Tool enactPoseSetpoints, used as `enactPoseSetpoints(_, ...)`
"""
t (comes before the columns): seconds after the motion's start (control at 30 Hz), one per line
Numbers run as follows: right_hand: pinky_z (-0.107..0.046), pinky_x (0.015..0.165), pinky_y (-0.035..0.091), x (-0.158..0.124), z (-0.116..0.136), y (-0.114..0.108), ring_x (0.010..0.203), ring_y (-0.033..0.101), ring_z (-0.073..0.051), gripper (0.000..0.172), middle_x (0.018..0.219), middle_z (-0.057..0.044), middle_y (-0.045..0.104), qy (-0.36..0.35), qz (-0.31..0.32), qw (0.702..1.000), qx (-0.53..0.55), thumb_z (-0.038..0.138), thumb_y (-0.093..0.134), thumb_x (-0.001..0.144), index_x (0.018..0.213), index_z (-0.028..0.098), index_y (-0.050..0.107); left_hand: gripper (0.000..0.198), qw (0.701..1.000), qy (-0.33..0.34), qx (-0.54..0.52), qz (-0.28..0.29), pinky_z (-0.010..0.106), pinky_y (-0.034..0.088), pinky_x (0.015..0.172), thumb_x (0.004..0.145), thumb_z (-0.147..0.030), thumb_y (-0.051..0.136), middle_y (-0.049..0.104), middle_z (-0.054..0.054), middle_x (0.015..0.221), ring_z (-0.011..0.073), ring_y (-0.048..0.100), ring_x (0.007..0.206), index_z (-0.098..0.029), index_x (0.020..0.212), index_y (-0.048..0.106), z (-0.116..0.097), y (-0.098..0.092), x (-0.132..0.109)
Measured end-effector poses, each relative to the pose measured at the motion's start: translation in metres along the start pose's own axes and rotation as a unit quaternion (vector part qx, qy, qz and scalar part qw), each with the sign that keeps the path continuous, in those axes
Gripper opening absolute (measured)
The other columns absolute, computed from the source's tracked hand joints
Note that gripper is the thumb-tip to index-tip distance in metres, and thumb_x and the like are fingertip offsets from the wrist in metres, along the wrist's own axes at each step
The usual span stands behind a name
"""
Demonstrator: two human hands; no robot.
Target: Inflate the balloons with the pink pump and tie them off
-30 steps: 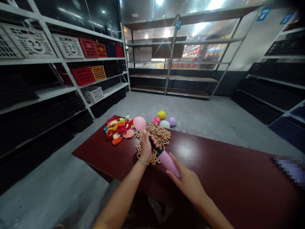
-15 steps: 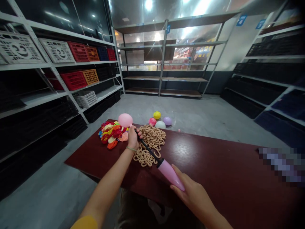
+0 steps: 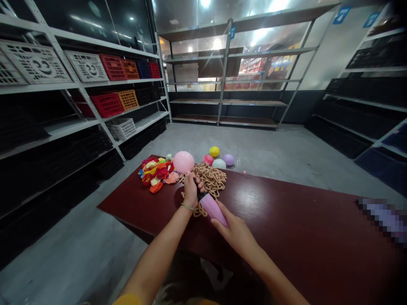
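My left hand point(image 3: 191, 189) is closed around the nozzle end of a pink hand pump point(image 3: 212, 207) where a pink balloon point(image 3: 183, 162) sits, half inflated. My right hand point(image 3: 234, 229) grips the pump's rear handle, which is pushed in close to the left hand. Both hands are over a dark red table point(image 3: 286, 228). Under the pump lies a heap of tan chain-like clips point(image 3: 210, 179). A pile of flat, colourful balloons point(image 3: 156, 174) lies just left of my left hand.
Several inflated balloons point(image 3: 219, 159) lie on the grey floor beyond the table. Metal shelving with red, orange and white crates point(image 3: 110, 87) runs along the left; more racks stand at the back and right. A blurred patch point(image 3: 383, 218) sits at the table's right end.
The pump handle, drawn out half a second ago, is pushed back in, bringing my right hand toward my left. The pink balloon looks slightly bigger.
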State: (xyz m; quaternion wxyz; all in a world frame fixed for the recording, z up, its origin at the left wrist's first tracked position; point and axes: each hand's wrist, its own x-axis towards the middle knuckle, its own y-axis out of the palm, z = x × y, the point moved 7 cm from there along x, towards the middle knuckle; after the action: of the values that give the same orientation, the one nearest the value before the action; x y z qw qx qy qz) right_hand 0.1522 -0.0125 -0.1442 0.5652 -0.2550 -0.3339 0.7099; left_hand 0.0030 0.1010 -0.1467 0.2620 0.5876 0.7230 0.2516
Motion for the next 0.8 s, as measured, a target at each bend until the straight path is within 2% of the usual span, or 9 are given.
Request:
enactPoseSetpoints(0.1, -0.047, 0.094, 0.054, -0.016, -0.007, -0.002, 0.116, 0.066, -0.034, 0.064, 0.14, -0.012, 0.06, -0.009, -0.011, 1.0, -0.02, 0.042, 0.052, 0.095, 0.154, 0.025, 0.035, 0.026, 1.0, 0.002, -0.004, -0.008, 0.016, 0.024, 0.035, 0.087, -0.037, 0.059, 0.041, -0.008, 0.057, 0.0045, 0.036, 0.038, -0.022, 0.077, 0.039, -0.007, -0.002, 0.011)
enactPoseSetpoints(0.27, -0.042, 0.093, 0.055, -0.051, -0.034, -0.016, 0.114, 0.068, -0.031, 0.064, 0.138, -0.011, 0.063, -0.019, 0.001, 0.998, -0.055, 0.046, 0.051, 0.095, 0.154, 0.026, 0.037, 0.023, 0.999, -0.003, -0.037, -0.021, 0.015, 0.023, 0.036, 0.086, -0.032, 0.059, 0.04, -0.009, 0.057, 0.0045, 0.036, 0.038, -0.022, 0.078, 0.04, -0.028, -0.009, 0.036)
enactPoseSetpoints(0.37, -0.043, 0.095, 0.054, -0.058, -0.039, -0.023, 0.118, 0.065, -0.031, 0.064, 0.141, -0.01, 0.06, -0.024, 0.001, 0.998, -0.058, 0.048, 0.05, 0.095, 0.153, 0.026, 0.038, 0.026, 0.998, -0.003, -0.058, -0.025, 0.016, 0.023, 0.036, 0.085, -0.034, 0.062, 0.039, -0.009, 0.058, 0.0045, 0.036, 0.039, -0.022, 0.079, 0.039, -0.032, -0.013, 0.042)
enactPoseSetpoints(0.47, -0.044, 0.096, 0.053, -0.046, -0.035, -0.022, 0.118, 0.066, -0.032, 0.062, 0.14, -0.008, 0.061, 0.005, 0.018, 0.999, -0.032, 0.046, 0.052, 0.094, 0.152, 0.027, 0.041, 0.03, 0.998, -0.011, -0.067, -0.017, 0.015, 0.023, 0.037, 0.084, -0.036, 0.064, 0.038, -0.009, 0.058, 0.0044, 0.035, 0.039, -0.022, 0.078, 0.038, -0.024, -0.009, 0.033)
enactPoseSetpoints(0.63, -0.043, 0.091, 0.054, -0.007, -0.018, -0.011, 0.111, 0.069, -0.032, 0.06, 0.128, -0.007, 0.07, 0.031, 0.021, 0.999, 0.03, 0.047, 0.056, 0.092, 0.148, 0.031, 0.045, 0.029, 0.999, -0.037, -0.038, 0.005, 0.016, 0.028, 0.038, 0.086, -0.039, 0.063, 0.041, -0.008, 0.059, 0.005, 0.038, 0.041, -0.022, 0.079, 0.04, 0.0, -0.001, 0.006)
enactPoseSetpoints(0.8, -0.043, 0.089, 0.055, 0.01, -0.01, 0.005, 0.109, 0.07, -0.033, 0.061, 0.124, -0.009, 0.072, 0.008, 0.013, 1.0, 0.006, 0.045, 0.058, 0.092, 0.149, 0.03, 0.044, 0.029, 0.999, -0.031, -0.013, -0.035, 0.016, 0.029, 0.037, 0.089, -0.042, 0.058, 0.04, -0.008, 0.058, 0.0055, 0.038, 0.04, -0.022, 0.079, 0.039, 0.014, -0.015, -0.001)
